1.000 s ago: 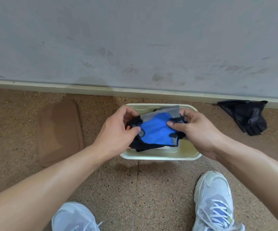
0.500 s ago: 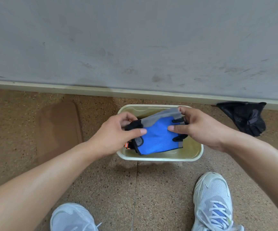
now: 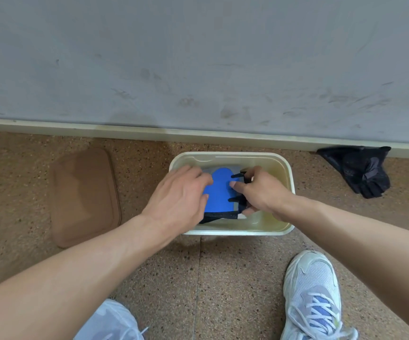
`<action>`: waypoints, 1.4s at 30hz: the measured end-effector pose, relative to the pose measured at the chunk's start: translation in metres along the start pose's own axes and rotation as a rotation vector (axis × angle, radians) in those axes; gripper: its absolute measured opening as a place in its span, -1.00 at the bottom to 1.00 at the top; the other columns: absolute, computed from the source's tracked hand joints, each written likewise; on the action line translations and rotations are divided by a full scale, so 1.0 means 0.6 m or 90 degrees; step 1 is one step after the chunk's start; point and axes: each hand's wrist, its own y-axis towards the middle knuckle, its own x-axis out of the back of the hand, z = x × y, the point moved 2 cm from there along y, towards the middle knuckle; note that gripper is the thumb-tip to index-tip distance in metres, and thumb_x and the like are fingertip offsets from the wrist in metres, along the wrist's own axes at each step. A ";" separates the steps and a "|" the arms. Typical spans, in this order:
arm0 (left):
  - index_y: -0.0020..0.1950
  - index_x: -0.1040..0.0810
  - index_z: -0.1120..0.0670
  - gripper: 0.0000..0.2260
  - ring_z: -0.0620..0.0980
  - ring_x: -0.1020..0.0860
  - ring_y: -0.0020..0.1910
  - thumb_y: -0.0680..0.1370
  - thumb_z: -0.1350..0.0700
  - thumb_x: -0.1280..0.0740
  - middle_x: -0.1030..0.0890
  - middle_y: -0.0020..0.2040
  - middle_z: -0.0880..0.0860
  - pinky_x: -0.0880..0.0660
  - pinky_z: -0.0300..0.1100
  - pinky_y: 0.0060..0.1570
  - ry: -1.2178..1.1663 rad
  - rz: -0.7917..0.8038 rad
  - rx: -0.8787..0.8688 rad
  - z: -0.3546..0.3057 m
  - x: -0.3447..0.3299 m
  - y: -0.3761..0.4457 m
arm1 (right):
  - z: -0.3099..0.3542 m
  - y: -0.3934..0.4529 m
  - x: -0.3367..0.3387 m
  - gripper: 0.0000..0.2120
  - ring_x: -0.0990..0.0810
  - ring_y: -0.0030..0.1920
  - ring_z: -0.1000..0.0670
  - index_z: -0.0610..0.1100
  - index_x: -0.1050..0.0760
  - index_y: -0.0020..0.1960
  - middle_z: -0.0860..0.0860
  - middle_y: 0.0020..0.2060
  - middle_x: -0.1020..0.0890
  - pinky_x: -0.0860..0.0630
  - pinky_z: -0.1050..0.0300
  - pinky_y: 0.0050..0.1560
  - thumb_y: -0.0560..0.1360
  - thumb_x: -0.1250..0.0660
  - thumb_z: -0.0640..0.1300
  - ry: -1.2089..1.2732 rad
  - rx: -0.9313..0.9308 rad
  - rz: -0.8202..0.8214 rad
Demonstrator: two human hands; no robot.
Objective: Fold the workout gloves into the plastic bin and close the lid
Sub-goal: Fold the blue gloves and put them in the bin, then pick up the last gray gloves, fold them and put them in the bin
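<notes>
Now blue glove [image 3: 219, 192] w/in bin [image 3: 228, 157]

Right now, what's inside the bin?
The bin holds a blue glove, pressed down by the left hand and pinched by the right hand. Anything beneath the glove or hands is hidden.

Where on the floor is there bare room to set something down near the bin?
Bare floor lies between the brown lid and the plastic bin, between the bin and the black glove, and between the bin and the shoes. The bin is crowded: both hands, left and right, are on the blue glove.
</notes>
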 end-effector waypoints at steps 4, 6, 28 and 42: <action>0.44 -0.49 0.11 -0.64 0.06 -0.45 0.33 0.65 0.15 -0.17 -0.56 0.35 0.07 -0.41 -0.06 0.33 -0.068 0.140 0.064 -0.008 -0.020 -0.003 | 0.002 -0.021 0.017 -0.71 -0.61 -0.25 -0.08 -0.04 -0.32 0.13 -0.06 -0.12 -0.61 -0.43 0.11 -0.38 0.55 -0.38 0.02 -0.256 0.187 -0.129; 0.53 -0.38 0.11 -0.58 0.07 -0.32 0.51 0.67 0.12 -0.14 -0.41 0.53 0.10 -0.26 -0.08 0.48 -0.087 0.230 0.098 -0.011 -0.024 0.002 | 0.000 -0.027 0.006 -0.74 -0.57 -0.12 -0.07 -0.03 -0.40 0.18 -0.04 0.03 -0.59 -0.45 0.09 -0.23 0.54 -0.38 -0.07 -0.322 0.242 -0.106; 0.54 -0.26 -0.22 -0.25 -0.26 0.04 0.61 0.41 -0.39 -0.37 -0.16 0.61 -0.25 0.01 -0.10 0.61 -0.272 0.116 -0.041 -0.088 -0.027 0.028 | -0.183 0.063 0.241 -0.53 -0.58 0.12 -0.18 0.02 -0.46 0.41 -0.03 0.23 -0.60 -0.58 -0.09 0.05 0.50 -0.22 -0.07 -0.136 0.014 -0.444; 0.52 -0.29 -0.23 -0.27 -0.33 0.01 0.58 0.41 -0.36 -0.42 -0.19 0.58 -0.30 0.09 -0.34 0.49 -0.267 0.143 -0.019 -0.108 -0.042 0.027 | -0.285 0.087 0.263 -0.54 -0.62 0.09 -0.27 -0.13 -0.49 0.31 -0.20 0.26 -0.55 -0.61 -0.08 0.07 0.43 -0.33 -0.03 -0.282 -0.143 -0.341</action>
